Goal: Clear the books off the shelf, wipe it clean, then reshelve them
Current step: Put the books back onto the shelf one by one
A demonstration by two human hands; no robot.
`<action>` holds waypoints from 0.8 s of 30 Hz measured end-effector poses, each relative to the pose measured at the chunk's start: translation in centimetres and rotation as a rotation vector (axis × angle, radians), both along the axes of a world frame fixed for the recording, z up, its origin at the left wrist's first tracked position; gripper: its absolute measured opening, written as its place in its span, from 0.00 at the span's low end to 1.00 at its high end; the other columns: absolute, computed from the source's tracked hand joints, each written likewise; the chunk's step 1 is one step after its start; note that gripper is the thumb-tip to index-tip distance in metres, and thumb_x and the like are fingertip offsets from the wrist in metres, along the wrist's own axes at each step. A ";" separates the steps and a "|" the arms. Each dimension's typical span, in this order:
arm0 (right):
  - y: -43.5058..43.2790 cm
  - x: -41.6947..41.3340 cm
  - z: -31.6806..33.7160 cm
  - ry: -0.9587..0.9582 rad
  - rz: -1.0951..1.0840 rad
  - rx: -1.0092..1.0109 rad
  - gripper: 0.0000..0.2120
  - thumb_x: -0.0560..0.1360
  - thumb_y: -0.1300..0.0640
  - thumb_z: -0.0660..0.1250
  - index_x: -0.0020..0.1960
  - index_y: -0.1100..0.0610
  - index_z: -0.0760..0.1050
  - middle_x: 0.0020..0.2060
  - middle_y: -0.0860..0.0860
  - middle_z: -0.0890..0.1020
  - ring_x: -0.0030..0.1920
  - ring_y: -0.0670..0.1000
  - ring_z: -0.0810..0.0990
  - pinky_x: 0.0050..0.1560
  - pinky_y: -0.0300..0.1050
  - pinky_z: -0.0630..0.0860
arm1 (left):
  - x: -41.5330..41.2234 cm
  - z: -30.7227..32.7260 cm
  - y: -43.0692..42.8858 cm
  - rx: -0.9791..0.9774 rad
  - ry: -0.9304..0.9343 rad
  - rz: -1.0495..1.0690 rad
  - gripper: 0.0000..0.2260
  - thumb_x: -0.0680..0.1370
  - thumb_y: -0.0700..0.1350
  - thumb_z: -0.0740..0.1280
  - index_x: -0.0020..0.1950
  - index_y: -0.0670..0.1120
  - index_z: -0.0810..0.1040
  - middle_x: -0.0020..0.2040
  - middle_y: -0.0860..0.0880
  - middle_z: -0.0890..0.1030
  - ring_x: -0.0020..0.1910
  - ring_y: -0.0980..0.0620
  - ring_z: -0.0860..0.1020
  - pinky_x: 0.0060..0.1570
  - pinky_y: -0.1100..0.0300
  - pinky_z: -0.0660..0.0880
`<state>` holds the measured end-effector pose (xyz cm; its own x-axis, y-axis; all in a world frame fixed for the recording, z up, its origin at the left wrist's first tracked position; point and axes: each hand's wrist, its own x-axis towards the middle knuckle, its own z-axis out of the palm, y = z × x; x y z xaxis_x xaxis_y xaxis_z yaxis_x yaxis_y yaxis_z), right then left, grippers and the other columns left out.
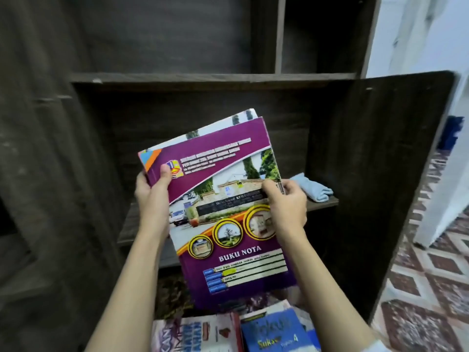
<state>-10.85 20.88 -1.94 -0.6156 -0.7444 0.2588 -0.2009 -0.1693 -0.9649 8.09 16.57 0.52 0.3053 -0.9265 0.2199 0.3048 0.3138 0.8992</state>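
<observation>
Mid-frame, the left hand (152, 196) and right hand (285, 205) pinch the notebooks (223, 207) by opposite edges, probably squaring them for the shelf (322, 202).

- Bare board along the left end of the shelf (130, 224), free up to the left side wall.
- Blue cloth (311, 190) heaped on the shelf's right end near the front edge, taking up that corner.
- Middle of the opening filled by the notebooks (228, 199), gripped between left hand (149, 196) and right hand (286, 209).
- Open door (380, 174) standing out at the right, walling off that side.
- Upper board (203, 78) capping the compartment.
- Stacked books (269, 331) below the shelf's front edge, barring a low approach.
</observation>
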 end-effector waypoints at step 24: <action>-5.5 0.5 -6.4 0.771 0.224 0.128 0.39 0.71 0.37 0.59 0.77 0.49 0.50 0.76 0.55 0.56 0.76 0.54 0.53 0.74 0.56 0.51 | -0.5 -10.5 -2.9 0.407 0.062 0.043 0.16 0.63 0.47 0.80 0.46 0.45 0.80 0.43 0.44 0.84 0.39 0.47 0.83 0.43 0.51 0.81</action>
